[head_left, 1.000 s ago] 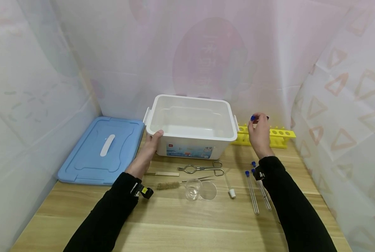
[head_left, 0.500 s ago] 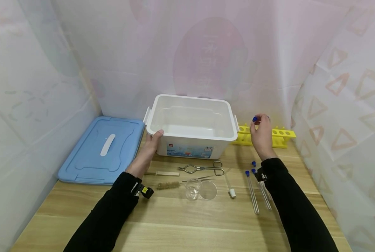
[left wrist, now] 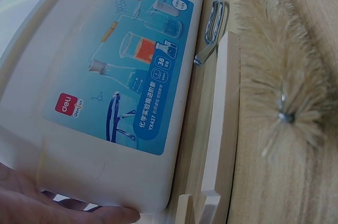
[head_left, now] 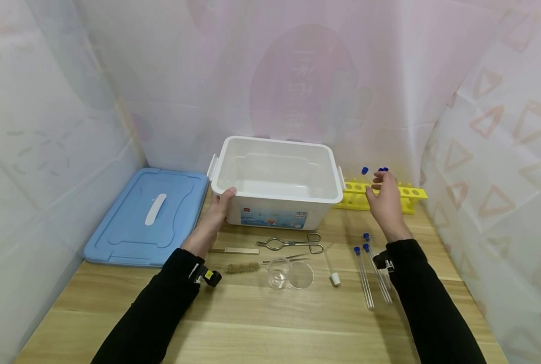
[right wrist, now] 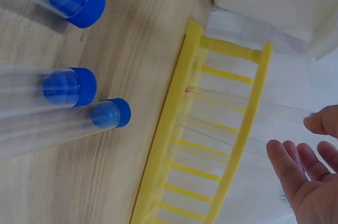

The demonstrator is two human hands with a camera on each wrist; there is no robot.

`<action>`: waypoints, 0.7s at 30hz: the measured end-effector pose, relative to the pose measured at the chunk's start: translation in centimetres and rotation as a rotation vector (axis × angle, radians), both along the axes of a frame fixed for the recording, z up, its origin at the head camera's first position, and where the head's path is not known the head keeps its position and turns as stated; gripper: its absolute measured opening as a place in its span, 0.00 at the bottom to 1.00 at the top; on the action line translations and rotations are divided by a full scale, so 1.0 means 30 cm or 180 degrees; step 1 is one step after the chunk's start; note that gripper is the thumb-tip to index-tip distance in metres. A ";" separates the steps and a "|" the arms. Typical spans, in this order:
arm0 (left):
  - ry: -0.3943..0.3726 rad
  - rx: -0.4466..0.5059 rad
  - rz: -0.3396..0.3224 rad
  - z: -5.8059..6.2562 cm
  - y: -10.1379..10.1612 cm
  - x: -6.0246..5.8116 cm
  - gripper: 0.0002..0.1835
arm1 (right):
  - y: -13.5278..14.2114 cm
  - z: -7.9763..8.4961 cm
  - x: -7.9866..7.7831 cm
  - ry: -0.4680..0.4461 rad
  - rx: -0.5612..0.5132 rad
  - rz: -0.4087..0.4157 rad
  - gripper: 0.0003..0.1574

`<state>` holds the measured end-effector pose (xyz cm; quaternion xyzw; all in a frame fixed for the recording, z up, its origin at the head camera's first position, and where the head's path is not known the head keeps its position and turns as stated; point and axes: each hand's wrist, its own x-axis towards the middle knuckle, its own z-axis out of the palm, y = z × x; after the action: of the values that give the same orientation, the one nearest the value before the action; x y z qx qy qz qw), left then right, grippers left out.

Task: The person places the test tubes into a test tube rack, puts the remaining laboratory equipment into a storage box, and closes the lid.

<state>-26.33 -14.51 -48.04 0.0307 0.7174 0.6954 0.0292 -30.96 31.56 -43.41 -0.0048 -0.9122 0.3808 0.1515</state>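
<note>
My left hand (head_left: 211, 220) grips the front left corner of a white plastic box (head_left: 275, 215), its thumb at the rim. In the left wrist view, fingers (left wrist: 63, 211) lie along the box's end below its blue label. My right hand (head_left: 386, 205), fingers parted and slightly bent, hovers in front of a yellow test tube rack (head_left: 413, 193). Blue-capped test tubes (head_left: 364, 171) stand in the rack, clear of the fingertips. Several more capped test tubes (head_left: 364, 278) lie on the table near my right wrist.
A blue lid (head_left: 129, 227) lies left of the box. In front of the box are crucible tongs (head_left: 293, 243), a bristle brush (head_left: 243, 268), a flat wooden-looking strip (head_left: 240, 251), clear glassware (head_left: 301, 275) and a white stopper (head_left: 335, 279) with a thin rod. Patterned curtains surround the table.
My right hand has let go of a blue-capped test tube, which now stands in the rack. The hand has drawn back to the right. My left hand stays on the box.
</note>
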 end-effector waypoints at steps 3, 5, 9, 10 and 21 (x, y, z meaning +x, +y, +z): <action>0.0006 -0.0001 -0.0001 -0.003 0.000 -0.001 0.52 | 0.006 0.007 0.019 -0.0097 0.0020 0.0030 0.36; -0.0002 -0.0012 -0.0001 -0.006 -0.002 -0.001 0.52 | 0.012 0.010 0.032 -0.0171 0.0055 0.0047 0.37; -0.0033 -0.0031 -0.0004 -0.006 -0.002 0.000 0.52 | 0.025 0.016 0.064 -0.0324 0.0042 0.0092 0.39; -0.0032 -0.0032 -0.0006 -0.005 -0.002 0.000 0.52 | 0.028 0.017 0.071 -0.0355 0.0029 0.0102 0.40; -0.0036 -0.0028 -0.0024 -0.004 -0.005 0.004 0.51 | 0.057 0.021 0.142 -0.0712 0.0054 0.0155 0.44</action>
<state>-26.21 -14.65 -48.17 0.0294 0.7201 0.6923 0.0360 -26.70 33.26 -42.77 -0.0238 -0.9264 0.3737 0.0395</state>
